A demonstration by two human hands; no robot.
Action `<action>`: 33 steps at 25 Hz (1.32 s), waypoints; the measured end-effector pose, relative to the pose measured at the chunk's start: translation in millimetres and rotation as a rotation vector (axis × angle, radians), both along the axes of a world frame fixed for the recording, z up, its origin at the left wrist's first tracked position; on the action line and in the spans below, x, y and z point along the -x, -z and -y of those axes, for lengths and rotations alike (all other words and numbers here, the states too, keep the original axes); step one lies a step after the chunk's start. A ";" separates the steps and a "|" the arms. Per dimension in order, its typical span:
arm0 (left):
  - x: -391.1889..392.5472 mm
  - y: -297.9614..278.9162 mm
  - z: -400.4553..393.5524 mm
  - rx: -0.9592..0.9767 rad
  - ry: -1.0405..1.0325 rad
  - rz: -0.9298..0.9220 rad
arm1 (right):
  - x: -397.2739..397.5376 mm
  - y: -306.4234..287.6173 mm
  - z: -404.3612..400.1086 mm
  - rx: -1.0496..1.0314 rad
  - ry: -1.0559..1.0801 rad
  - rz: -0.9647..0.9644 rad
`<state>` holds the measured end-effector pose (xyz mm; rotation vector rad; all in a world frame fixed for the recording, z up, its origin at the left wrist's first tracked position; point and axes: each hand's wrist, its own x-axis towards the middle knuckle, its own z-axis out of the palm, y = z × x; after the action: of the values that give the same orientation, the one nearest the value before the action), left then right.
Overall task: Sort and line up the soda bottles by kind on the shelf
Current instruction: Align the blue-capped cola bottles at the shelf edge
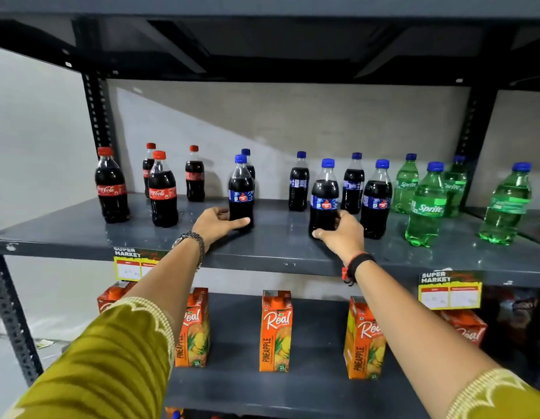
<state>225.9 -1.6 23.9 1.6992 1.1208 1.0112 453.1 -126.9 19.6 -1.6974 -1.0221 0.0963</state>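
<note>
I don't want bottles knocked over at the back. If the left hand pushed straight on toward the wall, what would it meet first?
The left hand already grips a blue-cap cola. Right behind it stands a second blue-cap bottle, so that would likely be hit first, though the gap between them is hard to judge.

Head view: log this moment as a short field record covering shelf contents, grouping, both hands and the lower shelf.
shelf: dark metal, holds soda bottles in three kinds
left group: four Coca-Cola bottles, red caps
middle group: six dark blue-cap bottles
right group: four Sprite bottles, green
left hand: wrapped round the base of a blue-cap bottle
right hand: gripping the base of another blue-cap bottle
lower shelf: Real pineapple cartons, upright
order: sorted by kind, rows uneven
</note>
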 end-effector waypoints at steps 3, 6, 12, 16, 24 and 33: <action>-0.5 3.9 -3.3 -0.023 -0.028 -0.068 | 13.5 -0.4 -12.5 -0.010 -0.043 -0.057; -2.7 4.9 0.4 -0.022 -0.037 -0.133 | 21.1 -0.3 -18.5 -0.006 -0.088 -0.095; -0.6 2.0 0.7 -0.069 -0.082 -0.153 | 24.2 -5.0 -20.9 0.012 -0.069 -0.144; 2.3 3.5 -0.4 -0.061 -0.075 -0.154 | 23.0 -3.2 -21.8 0.023 -0.057 -0.128; 0.2 -2.0 -14.7 0.043 -0.021 -0.104 | 20.4 0.2 -24.6 0.013 -0.088 -0.129; 17.9 -3.9 -24.2 0.034 0.092 -0.090 | 18.2 2.6 -26.1 0.028 -0.140 -0.098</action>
<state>208.0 22.6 27.8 1.7671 1.1009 0.8610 434.9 -100.8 17.0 -1.6290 -1.0697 0.2836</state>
